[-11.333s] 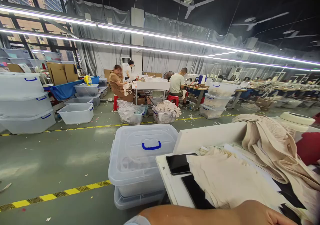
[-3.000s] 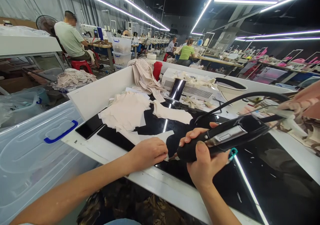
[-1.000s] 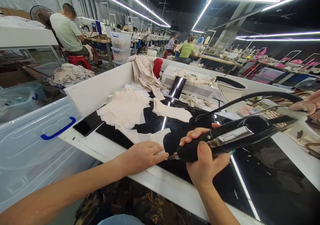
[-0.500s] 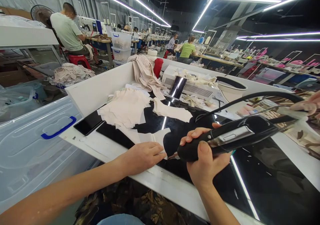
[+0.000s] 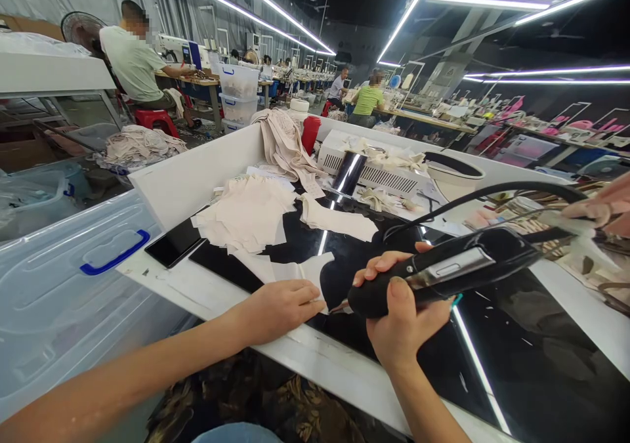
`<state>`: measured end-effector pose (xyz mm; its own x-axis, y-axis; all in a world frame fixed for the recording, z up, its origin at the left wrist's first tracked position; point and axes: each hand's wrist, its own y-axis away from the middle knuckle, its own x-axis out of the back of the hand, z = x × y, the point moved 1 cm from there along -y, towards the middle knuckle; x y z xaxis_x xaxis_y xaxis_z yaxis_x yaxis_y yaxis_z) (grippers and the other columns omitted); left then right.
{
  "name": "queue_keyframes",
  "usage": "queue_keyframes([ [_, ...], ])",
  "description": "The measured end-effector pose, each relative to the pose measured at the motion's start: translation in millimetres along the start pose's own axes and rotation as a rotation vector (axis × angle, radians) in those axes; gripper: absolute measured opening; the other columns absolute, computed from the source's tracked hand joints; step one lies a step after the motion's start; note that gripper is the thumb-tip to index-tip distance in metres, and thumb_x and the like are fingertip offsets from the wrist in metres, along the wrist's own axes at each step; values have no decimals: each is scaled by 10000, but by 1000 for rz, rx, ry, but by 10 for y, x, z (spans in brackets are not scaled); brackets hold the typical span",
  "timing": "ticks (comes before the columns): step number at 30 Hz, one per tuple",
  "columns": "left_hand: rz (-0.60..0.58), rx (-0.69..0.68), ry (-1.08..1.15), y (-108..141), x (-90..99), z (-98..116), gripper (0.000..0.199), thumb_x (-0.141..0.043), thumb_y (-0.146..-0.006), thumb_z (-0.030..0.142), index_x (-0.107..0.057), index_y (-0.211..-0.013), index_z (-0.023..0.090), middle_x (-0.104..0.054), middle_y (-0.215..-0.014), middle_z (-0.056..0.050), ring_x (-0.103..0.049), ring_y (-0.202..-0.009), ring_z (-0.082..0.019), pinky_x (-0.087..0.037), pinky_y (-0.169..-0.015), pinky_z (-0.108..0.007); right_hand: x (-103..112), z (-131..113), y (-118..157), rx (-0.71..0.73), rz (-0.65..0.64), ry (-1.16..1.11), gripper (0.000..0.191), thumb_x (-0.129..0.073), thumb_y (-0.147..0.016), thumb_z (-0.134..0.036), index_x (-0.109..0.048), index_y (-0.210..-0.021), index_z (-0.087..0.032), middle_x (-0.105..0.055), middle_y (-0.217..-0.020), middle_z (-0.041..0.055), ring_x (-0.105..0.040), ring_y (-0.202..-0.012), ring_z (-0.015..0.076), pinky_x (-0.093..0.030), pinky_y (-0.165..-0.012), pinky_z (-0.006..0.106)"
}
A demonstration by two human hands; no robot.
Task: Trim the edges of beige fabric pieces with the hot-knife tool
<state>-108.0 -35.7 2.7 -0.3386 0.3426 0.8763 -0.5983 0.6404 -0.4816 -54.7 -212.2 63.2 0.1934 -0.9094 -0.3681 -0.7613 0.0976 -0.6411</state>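
My left hand (image 5: 280, 308) is at the near edge of a pale beige fabric piece (image 5: 300, 271), its fingers and thumb together on the corner. The fabric lies on a glossy black panel (image 5: 531, 358). Wrapped around a corded black handheld tool (image 5: 443, 269) with a silver strip is my right hand (image 5: 406, 321). The tool's thin tip is low beside the fabric's right edge, close to my left fingertips; I cannot tell whether they touch. A heap of cut beige pieces (image 5: 246, 210) and a smaller folded stack (image 5: 337, 218) lie beyond my hands.
A black phone (image 5: 174, 241) lies at the panel's left. Behind are draped beige cloth (image 5: 283, 144), a red cone (image 5: 310, 134) and a white vented box (image 5: 374, 167). A clear lidded bin (image 5: 73, 298) stands left. Another person's hand (image 5: 600, 210) is far right.
The tool and my right hand have shifted very slightly left. My left hand and the fabric are almost unmoved. The seated person at left has extended an arm further toward the sewing machine.
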Motion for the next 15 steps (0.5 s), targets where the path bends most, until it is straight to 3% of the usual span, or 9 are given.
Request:
queue_keyframes([
  [15, 8, -1, 38, 23, -38, -16, 262, -422, -1094, 42, -643, -1226, 92, -698, -1118, -117, -685, -1102, -234, -617, -998, -361, -52, 9, -74, -21, 68, -2, 457, -813, -851, -268, -605, -1257, -271, -668, -828, -40, -636, -630, 146, -591, -537, 292],
])
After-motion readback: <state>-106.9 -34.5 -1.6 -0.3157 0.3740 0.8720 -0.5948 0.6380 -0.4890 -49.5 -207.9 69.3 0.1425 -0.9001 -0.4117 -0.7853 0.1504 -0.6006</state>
